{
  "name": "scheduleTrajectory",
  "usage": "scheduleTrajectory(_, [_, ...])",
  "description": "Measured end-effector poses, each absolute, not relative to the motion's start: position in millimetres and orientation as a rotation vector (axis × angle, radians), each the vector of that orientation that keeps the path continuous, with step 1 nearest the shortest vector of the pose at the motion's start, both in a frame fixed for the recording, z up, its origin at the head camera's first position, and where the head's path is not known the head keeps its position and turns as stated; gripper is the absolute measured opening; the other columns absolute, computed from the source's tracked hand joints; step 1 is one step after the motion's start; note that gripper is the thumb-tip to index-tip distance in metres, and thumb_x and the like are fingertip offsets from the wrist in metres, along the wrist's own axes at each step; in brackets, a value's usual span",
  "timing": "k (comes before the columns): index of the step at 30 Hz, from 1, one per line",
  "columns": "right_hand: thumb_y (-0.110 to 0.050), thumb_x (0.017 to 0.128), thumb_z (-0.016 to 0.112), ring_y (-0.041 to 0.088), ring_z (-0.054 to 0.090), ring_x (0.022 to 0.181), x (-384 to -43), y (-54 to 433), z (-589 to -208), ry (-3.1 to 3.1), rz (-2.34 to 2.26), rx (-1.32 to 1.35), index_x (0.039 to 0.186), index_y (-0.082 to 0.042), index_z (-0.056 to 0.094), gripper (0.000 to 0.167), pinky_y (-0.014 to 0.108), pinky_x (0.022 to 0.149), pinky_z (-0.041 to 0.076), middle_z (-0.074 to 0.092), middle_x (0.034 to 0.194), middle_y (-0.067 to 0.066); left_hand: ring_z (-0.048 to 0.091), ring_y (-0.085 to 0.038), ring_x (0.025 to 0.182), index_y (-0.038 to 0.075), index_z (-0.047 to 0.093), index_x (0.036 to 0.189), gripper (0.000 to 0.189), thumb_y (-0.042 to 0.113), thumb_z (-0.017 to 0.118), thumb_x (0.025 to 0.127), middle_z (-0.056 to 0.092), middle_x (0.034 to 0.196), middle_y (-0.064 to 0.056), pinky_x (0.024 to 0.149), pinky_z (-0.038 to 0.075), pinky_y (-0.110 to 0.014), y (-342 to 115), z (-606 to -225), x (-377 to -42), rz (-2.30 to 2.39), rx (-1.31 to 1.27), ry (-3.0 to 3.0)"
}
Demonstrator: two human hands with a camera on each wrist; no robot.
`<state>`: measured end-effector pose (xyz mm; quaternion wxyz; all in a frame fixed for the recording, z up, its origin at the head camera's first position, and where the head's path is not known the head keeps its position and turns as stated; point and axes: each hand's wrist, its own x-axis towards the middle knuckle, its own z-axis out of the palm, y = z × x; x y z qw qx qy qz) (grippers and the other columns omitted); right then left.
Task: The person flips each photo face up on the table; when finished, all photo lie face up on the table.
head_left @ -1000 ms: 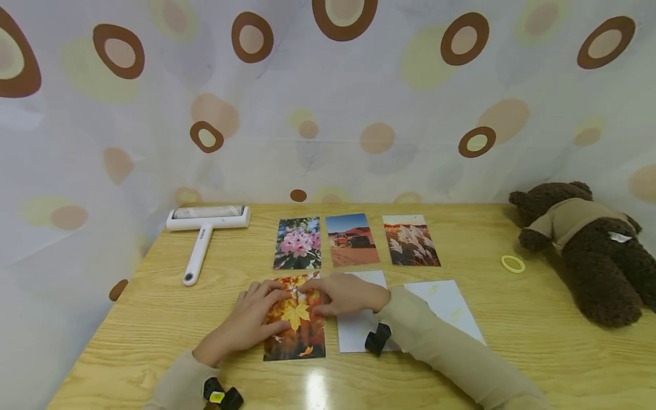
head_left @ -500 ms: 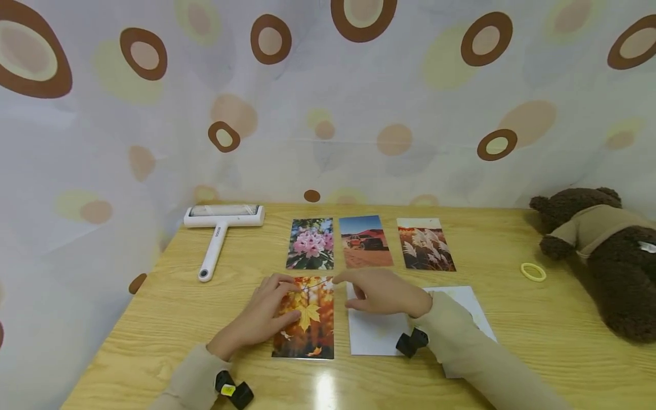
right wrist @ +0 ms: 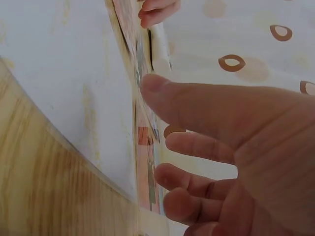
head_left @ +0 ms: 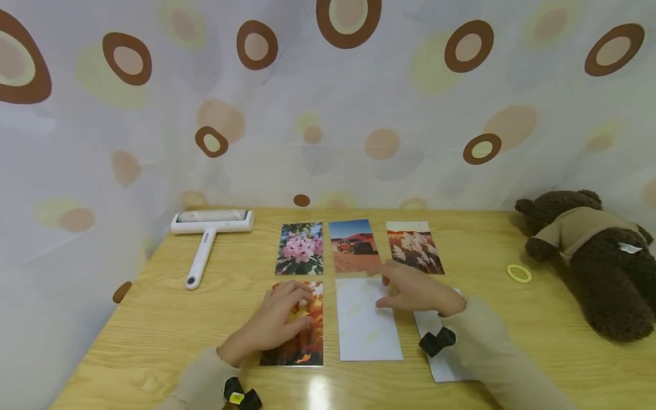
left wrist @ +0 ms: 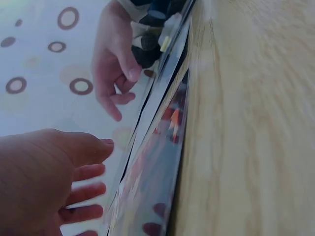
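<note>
Nearest us on the wooden worktop [head_left: 154,347], a rectangular white card with faint yellowish marks [head_left: 445,369] lies partly under the beige fabric sleeve [head_left: 507,344] of the right arm. Left of it, and nearer the worktop's left edge, we note a glossy photo print of a yellow maple leaf on orange foliage [head_left: 292,354]. The left hand [head_left: 271,322] is over this print, fingers loosely bent and parted, thumb out, gripping nothing; we cannot tell whether the fingertips touch. Between these two lies a second rectangular white card [head_left: 365,327]. The right hand [head_left: 419,289] is above its far right corner, thumb and fingers apart with nothing between them; contact unclear.

Farther off, left to right, we record three glossy prints in a row: pink blossoms [head_left: 299,250], a red off-road vehicle on sand [head_left: 353,245], pale plumed grass [head_left: 414,246]. To their right: a yellow ring [head_left: 510,276], then a dark-brown plush bear in a tan shirt [head_left: 597,265], head near the far edge. A white plastic T-shaped roller [head_left: 201,259] lies by the far left corner. A white curtain with brown ovals [head_left: 338,165] hangs behind the far edge.
</note>
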<state>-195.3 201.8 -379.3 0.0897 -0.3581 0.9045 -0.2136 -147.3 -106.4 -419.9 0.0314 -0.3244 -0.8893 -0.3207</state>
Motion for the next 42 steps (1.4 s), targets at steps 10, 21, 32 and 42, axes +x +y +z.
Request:
scheduleTrajectory(10, [-0.034, 0.071, 0.085, 0.012, 0.04, 0.073, -199, 201, -395, 2.685, -0.618, -1.082, 0.131, -0.005, 0.052, 0.074, 0.024, 0.062, 0.04, 0.045, 0.109, 0.012, 0.051, -0.023, 0.118, 0.01, 0.059, 0.119, 0.035, 0.021, 0.07, 0.088, 0.058, 0.123, -0.004, 0.1, 0.039, -0.049, -71, -416, -151, -0.94, -1.142, -2.794])
scheduleTrajectory(21, [-0.043, 0.06, 0.089, 0.015, 0.046, 0.077, -203, 203, -397, 2.674, -0.52, -1.018, 0.137, -0.003, 0.046, 0.097, 0.029, 0.068, 0.044, 0.046, 0.115, 0.012, 0.036, -0.021, 0.127, 0.016, 0.053, 0.131, 0.059, 0.043, 0.073, 0.083, 0.041, 0.139, -0.003, 0.102, 0.029, -0.047, -43, -422, -146, -0.704, -1.255, -3.008])
scheduleTrajectory(32, [-0.037, 0.055, 0.093, 0.017, 0.043, 0.089, -207, 204, -403, 2.644, -0.659, -0.988, 0.134, 0.003, 0.047, 0.099, 0.03, 0.08, 0.043, 0.039, 0.108, 0.011, 0.037, -0.032, 0.113, 0.001, 0.03, 0.143, 0.102, 0.028, 0.09, 0.065, 0.042, 0.123, -0.017, 0.089, 0.031, -0.046, -38, -421, -138, -1.13, -0.664, -2.874])
scheduleTrajectory(42, [-0.038, 0.063, 0.089, 0.016, 0.046, 0.083, -210, 216, -405, 2.634, -0.89, -0.9, 0.14, 0.002, 0.038, 0.101, 0.029, 0.072, 0.046, 0.034, 0.12, 0.016, 0.058, -0.012, 0.081, -0.005, 0.046, 0.127, 0.046, 0.001, 0.065, 0.086, 0.063, 0.105, -0.018, 0.069, 0.048, -0.022, -29, -420, -139, -1.988, -0.598, -2.596])
